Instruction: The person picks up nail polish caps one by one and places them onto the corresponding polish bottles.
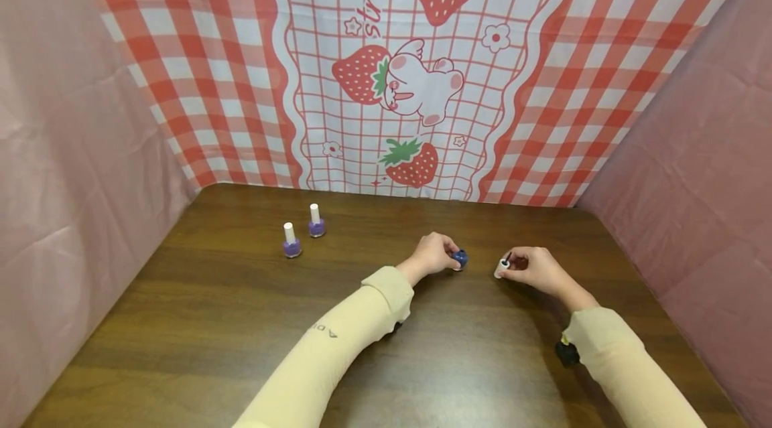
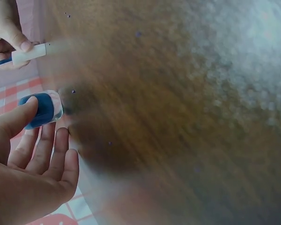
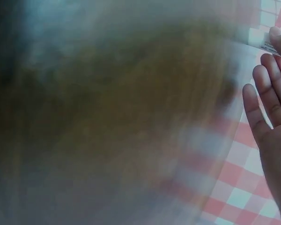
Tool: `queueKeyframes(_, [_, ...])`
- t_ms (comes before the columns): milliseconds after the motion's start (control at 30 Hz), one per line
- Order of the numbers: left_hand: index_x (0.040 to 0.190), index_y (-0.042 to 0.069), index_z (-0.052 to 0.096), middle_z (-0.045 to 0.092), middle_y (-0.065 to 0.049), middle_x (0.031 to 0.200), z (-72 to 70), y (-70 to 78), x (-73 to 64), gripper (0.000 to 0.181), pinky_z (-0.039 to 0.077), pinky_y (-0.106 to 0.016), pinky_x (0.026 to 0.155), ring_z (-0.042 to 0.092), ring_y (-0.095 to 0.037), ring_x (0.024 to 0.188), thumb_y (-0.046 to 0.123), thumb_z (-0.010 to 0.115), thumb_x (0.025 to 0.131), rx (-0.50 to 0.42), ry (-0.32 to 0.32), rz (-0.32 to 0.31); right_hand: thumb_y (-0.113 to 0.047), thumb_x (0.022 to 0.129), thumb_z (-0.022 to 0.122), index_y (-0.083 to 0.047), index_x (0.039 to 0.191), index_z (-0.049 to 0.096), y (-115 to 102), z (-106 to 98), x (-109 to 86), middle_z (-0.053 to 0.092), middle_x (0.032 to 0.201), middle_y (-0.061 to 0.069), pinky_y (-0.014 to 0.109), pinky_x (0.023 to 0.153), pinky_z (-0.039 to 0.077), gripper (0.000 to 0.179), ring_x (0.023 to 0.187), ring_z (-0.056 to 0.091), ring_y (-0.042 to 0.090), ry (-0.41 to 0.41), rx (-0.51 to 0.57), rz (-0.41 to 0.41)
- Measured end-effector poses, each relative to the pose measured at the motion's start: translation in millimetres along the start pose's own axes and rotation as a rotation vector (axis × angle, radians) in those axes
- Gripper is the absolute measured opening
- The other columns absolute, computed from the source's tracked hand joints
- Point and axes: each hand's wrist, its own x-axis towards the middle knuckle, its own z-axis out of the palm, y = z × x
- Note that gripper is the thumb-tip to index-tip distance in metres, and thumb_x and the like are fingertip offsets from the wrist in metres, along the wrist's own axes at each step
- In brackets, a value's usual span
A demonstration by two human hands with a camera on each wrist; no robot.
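Note:
My left hand [image 1: 433,254] pinches a small nail polish bottle [image 1: 461,258] of dark blue polish between thumb and fingers, its cap off. In the left wrist view the blue bottle [image 2: 43,110] shows its clear glass base, with the thumb across its side. To the right, my right hand [image 1: 535,268] pinches the white cap [image 1: 501,269], turned so that its dark brush [image 2: 1,62] points up and away from the table. The cap and the bottle are a short gap apart. In the right wrist view only the edge of the white cap [image 3: 257,37] shows beside the thumb.
Two nail polish bottles with purple polish and white caps stand upright at the back left, a nearer one [image 1: 291,242] and a farther one [image 1: 316,222]. The brown wooden table [image 1: 241,321] ends at a red checked cloth [image 1: 229,80] behind and pink cloth [image 1: 693,180] at the sides.

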Motion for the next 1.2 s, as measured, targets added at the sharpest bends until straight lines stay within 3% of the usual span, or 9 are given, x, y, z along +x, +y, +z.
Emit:
queueKeyframes(500, [0.095, 0.009, 0.072, 0.071, 0.000, 0.089, -7.2, -0.6, -4.4, 0.023, 0.046, -0.020, 0.079, 0.061, -0.011, 0.083, 0.018, 0.080, 0.076, 0.016, 0.011, 0.017, -0.026, 0.075, 0.080, -0.011, 0.087, 0.068, -3.7, -4.1, 2.1, 0.062, 0.074, -0.006, 0.022, 0.060, 0.049, 0.022, 0.067, 0.055, 0.005, -0.049, -0.008, 0.007])
queueKeyframes(900, [0.094, 0.007, 0.072, 0.071, -0.002, 0.088, -31.6, 5.2, -18.8, 0.022, 0.047, -0.021, 0.075, 0.062, -0.010, 0.081, 0.019, 0.079, 0.076, -0.008, 0.008, 0.039, -0.025, 0.076, 0.079, -0.012, 0.086, 0.065, -20.0, -19.4, 10.6, 0.062, 0.074, -0.006, 0.022, 0.058, 0.048, 0.022, 0.066, 0.056, 0.004, -0.086, -0.022, -0.018])
queueKeyframes(1200, [0.094, 0.007, 0.071, 0.070, -0.003, 0.087, -53.3, 6.2, -28.9, 0.022, 0.049, -0.021, 0.074, 0.061, -0.011, 0.080, 0.018, 0.079, 0.077, -0.038, 0.019, 0.030, -0.023, 0.076, 0.079, -0.013, 0.084, 0.063, -40.0, -34.9, 20.0, 0.065, 0.074, -0.006, 0.022, 0.058, 0.049, 0.020, 0.067, 0.058, 0.002, -0.064, -0.021, -0.040])
